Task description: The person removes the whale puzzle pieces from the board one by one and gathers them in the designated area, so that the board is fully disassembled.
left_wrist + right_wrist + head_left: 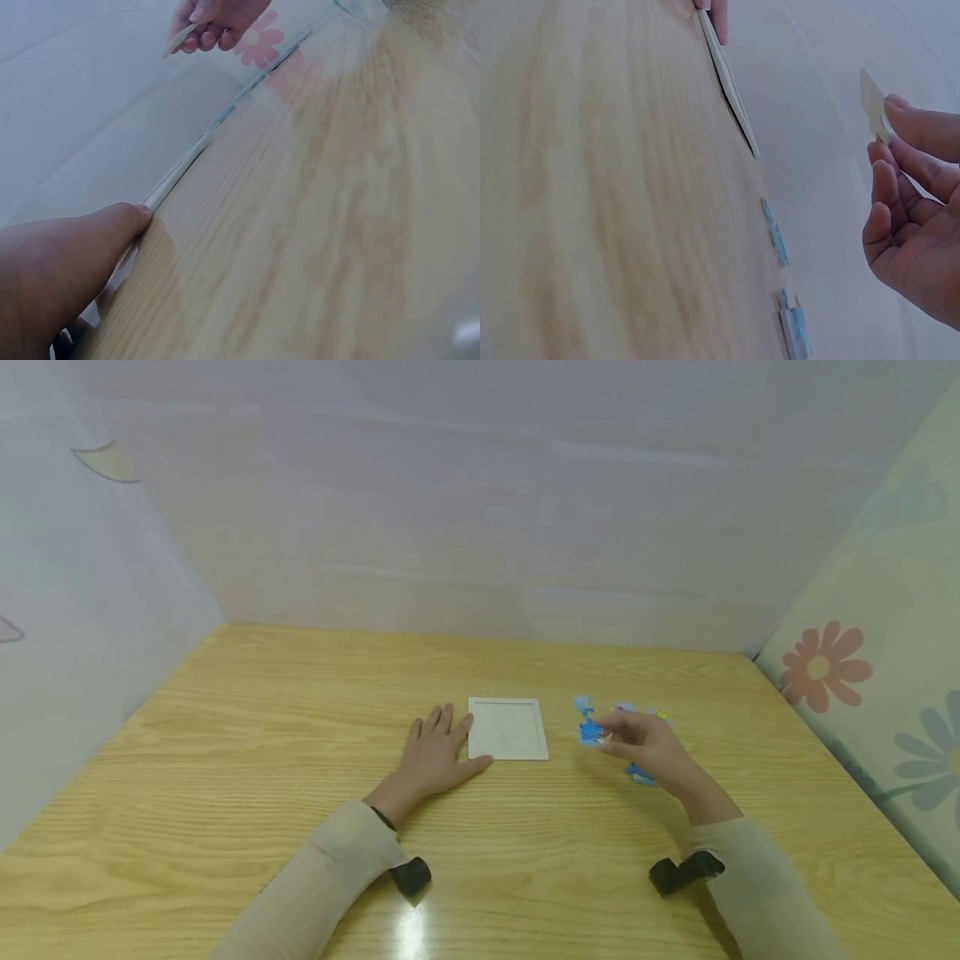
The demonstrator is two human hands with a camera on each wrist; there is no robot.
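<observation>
On the table [225, 827] your left hand [435, 756] lies flat with fingers spread, touching the left edge of the white tray [507, 728], while your right hand [645, 745] pinches a blue puzzle piece [591, 731], lifted above the loose pieces [641, 774] right of the tray.

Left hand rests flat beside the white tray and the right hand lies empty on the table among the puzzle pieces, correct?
Not quite: the right hand is not empty; it pinches a puzzle piece, lifted off the table, as the right wrist view shows. The left hand does rest flat beside the white tray.
</observation>
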